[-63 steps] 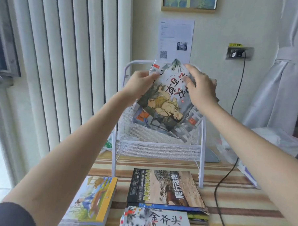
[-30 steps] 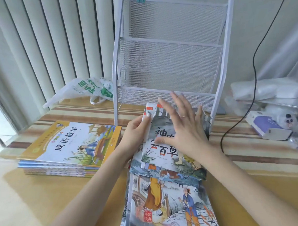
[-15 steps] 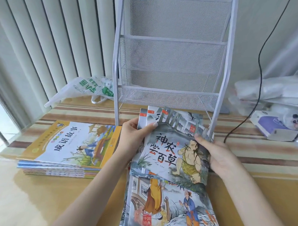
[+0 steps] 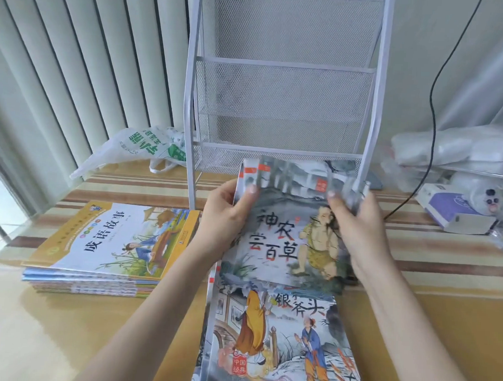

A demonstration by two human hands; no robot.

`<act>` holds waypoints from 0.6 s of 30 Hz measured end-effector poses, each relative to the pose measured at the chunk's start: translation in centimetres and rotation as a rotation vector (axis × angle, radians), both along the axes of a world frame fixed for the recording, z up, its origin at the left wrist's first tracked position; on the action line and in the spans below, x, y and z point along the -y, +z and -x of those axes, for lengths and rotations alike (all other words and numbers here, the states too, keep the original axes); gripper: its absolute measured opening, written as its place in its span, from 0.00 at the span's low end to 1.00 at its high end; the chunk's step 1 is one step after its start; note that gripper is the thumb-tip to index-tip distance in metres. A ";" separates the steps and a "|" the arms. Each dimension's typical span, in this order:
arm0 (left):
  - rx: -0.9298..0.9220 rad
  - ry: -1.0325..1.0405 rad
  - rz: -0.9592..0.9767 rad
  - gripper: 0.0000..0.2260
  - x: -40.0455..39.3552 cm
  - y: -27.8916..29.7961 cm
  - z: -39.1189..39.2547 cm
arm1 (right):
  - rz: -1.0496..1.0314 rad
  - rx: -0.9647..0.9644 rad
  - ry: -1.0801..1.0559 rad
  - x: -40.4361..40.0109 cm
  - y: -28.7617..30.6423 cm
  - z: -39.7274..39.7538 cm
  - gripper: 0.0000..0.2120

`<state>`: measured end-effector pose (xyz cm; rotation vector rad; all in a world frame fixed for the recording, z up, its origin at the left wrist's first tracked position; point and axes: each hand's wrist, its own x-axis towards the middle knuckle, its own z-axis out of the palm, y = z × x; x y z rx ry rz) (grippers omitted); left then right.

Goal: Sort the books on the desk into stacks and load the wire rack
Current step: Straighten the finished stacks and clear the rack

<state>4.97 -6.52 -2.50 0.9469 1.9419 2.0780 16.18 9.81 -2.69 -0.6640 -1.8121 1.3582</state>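
Glossy thin picture books (image 4: 286, 232), one bundle, in front of the white wire rack (image 4: 283, 85): our left hand (image 4: 226, 218) and right hand (image 4: 358, 226) pinch its side edges. Risk, we judge: slick covers fan apart, sliding onto the stack below (image 4: 281, 344).

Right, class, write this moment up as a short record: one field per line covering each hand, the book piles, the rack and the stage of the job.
left hand: grips the left edge of the held picture books, thumb on the cover
right hand: grips their right edge
yellow-bordered stack: flat on the desk, left of the hands
near pile: flat on the desk, below the held books
wire rack: upright behind, visible shelves hold no books
stage: rack not yet loaded
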 end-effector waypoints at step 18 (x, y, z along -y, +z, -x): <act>-0.067 0.021 -0.104 0.15 2.9 3.5 -4.5 | 0.206 -0.172 0.370 3.6 3.4 -2.5 0.31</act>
